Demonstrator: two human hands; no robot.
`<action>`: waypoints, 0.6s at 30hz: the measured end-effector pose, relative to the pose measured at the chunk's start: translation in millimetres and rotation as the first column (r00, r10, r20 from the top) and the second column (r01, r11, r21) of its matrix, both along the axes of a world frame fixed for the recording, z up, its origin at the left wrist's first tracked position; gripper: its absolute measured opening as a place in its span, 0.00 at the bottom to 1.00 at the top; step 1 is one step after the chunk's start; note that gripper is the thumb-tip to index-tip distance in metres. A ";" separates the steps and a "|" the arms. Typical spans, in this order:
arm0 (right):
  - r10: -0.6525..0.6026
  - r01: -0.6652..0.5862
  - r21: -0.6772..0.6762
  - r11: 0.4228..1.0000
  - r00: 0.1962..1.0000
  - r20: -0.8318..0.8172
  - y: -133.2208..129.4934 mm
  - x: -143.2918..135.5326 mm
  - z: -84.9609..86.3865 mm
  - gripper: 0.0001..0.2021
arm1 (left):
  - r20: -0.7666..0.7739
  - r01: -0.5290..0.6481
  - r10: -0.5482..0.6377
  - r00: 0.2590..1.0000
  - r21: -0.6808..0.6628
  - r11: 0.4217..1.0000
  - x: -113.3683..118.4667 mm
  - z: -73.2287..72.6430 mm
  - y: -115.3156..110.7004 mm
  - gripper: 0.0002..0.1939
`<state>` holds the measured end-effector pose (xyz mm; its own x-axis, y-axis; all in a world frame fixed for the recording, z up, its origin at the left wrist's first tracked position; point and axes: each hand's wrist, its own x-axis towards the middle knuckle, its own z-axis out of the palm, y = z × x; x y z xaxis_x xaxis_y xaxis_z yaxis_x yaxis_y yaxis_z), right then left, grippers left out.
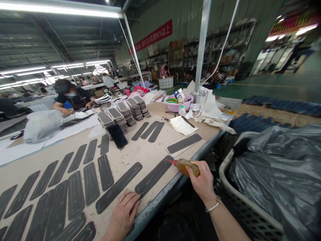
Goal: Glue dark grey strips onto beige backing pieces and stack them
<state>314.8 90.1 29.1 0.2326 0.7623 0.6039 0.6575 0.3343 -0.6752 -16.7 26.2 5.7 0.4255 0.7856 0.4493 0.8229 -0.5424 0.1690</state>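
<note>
My right hand (203, 182) is wrapped round a squeeze bottle (184, 166) of amber liquid, held tilted with its red nozzle toward the far end of a long dark grey strip (154, 175). Whether the nozzle touches the strip I cannot tell. My left hand (124, 212) lies flat with fingers stretched out, its fingertips at the near end of that strip. Just left of it rests another long grey strip (119, 187). Shorter grey rounded pieces (76, 190) lie in rows across the left of the table, several with shiny lines along their edges.
Stacks of grey pieces (115, 115) stand mid-table, a phone (117, 136) leaning on them. Farther right are a notebook (183, 125), a purple basin (173, 106) and a clear cup (202, 97). A plastic crate (250, 192) adjoins the table's right edge. A co-worker (72, 95) sits opposite.
</note>
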 end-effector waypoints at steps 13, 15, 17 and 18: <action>-0.097 0.101 -0.084 0.991 0.994 0.056 13.9 2.9 -3.2 0.07 | -0.020 0.027 -0.026 0.999 0.052 0.998 2.8 0.8 5.3 0.09; -0.109 0.113 -0.080 0.990 0.992 0.060 10.2 8.1 -2.7 0.07 | -0.026 0.027 -0.026 0.999 0.056 0.998 3.2 1.2 4.9 0.09; -0.115 0.119 -0.069 0.990 0.991 0.064 5.9 12.7 -1.9 0.07 | -0.023 0.025 -0.024 0.999 0.060 0.998 3.9 1.5 4.7 0.09; -0.113 0.117 -0.065 0.991 0.991 0.066 3.7 14.6 -1.4 0.07 | -0.021 0.025 -0.024 1.000 0.063 0.998 4.2 1.6 4.7 0.09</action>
<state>329.3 93.8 27.7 0.2848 0.7729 0.5671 0.7306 0.2080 -0.6504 -12.5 30.9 7.3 0.4534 0.7453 0.4888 0.8123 -0.5713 0.1177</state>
